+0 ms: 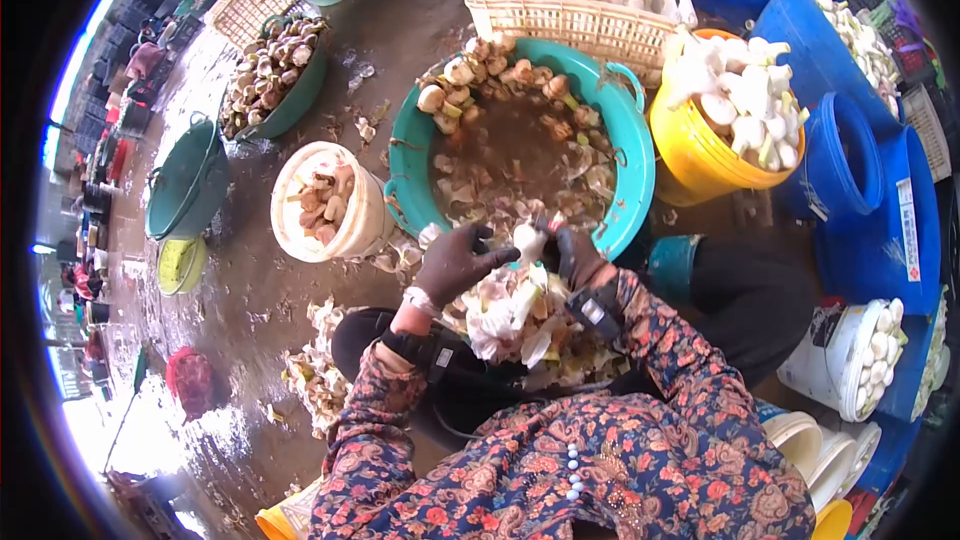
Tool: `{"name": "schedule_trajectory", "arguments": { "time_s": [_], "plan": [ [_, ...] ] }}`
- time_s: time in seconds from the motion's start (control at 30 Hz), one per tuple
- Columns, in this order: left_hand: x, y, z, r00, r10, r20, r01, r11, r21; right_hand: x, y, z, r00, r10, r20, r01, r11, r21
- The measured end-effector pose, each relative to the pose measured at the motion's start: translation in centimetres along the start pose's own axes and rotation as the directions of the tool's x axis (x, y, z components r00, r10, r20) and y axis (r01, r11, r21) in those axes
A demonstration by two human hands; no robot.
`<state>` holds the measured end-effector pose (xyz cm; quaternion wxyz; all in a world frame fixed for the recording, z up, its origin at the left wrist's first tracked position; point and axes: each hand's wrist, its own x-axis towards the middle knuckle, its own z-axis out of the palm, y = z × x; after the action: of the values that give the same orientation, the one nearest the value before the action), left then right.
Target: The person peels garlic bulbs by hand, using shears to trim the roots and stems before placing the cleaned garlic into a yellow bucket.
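A pale, peeled garlic bulb (529, 240) is held in my gloved right hand (577, 254), whose fingers close on its right side. Something small and reddish shows by those fingers, too small to name. My gloved left hand (460, 262) is just left of the bulb, fingers apart and thumb pointing towards it. Beneath both hands lies a heap of papery garlic skins (510, 312) between my legs. Right in front stands a green tub (403, 155) with unpeeled garlic bulbs (458, 75) along its far side and loose skins inside.
To the right, a yellow bucket (672, 155) is piled with white garlic bulbs. A white bucket (283, 190) with brownish pieces stands left of the tub. Behind the tub is a cream plastic crate (560, 25). More green tubs (190, 185) stand left on the wet floor.
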<state>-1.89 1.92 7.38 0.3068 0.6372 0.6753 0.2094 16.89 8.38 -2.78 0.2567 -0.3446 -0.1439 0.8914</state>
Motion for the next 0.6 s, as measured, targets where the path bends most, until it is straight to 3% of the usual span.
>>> {"name": "schedule_trajectory", "arguments": {
  "time_s": [0.07,0.1,0.13,0.2,0.23,0.27,0.33,0.4,0.5,0.6],
  "plan": [
    [2.4,-0.9,0.1,0.997,-0.072,0.011,0.073,0.995,-0.067,0.1,0.8,0.5,0.989,-0.036,-0.147,0.014,0.989,-0.146],
    [3.8,-1.7,-0.1,0.997,-0.064,0.042,0.067,0.996,-0.052,3.5,2.0,-3.2,0.986,0.059,-0.154,-0.053,0.998,0.039],
    [5.4,-3.0,-0.2,0.995,-0.061,0.076,0.064,0.997,-0.037,7.4,3.3,-5.7,0.997,0.046,0.055,-0.053,0.990,0.132],
    [9.0,-6.7,-0.2,0.976,-0.007,-0.219,0.013,1.000,0.026,7.3,-3.9,-1.9,0.999,0.016,0.042,-0.027,0.960,0.277],
    [11.2,-7.4,-1.1,0.949,-0.185,-0.253,0.222,0.967,0.125,6.6,-8.6,0.6,0.972,-0.211,0.100,0.192,0.966,0.172],
    [13.4,-8.6,-2.2,0.940,-0.182,-0.288,0.247,0.946,0.212,5.4,-12.4,2.9,0.891,-0.418,0.176,0.410,0.908,0.081],
    [17.8,-11.2,-3.8,0.928,-0.173,-0.329,0.274,0.917,0.289,2.8,-17.1,6.5,0.908,-0.407,0.105,0.365,0.887,0.282],
    [21.9,-13.8,-4.5,0.936,0.016,-0.350,0.168,0.857,0.487,3.9,-17.5,6.4,0.921,-0.388,0.041,0.368,0.898,0.242],
    [27.2,-18.1,-3.7,0.964,0.081,-0.252,0.086,0.803,0.590,6.4,-13.9,3.0,0.953,-0.292,-0.082,0.272,0.942,-0.197],
    [29.2,-17.6,-3.2,0.985,0.065,-0.161,0.049,0.785,0.618,7.3,-9.7,0.2,0.946,-0.305,-0.112,0.230,0.873,-0.430]
  ]
}}
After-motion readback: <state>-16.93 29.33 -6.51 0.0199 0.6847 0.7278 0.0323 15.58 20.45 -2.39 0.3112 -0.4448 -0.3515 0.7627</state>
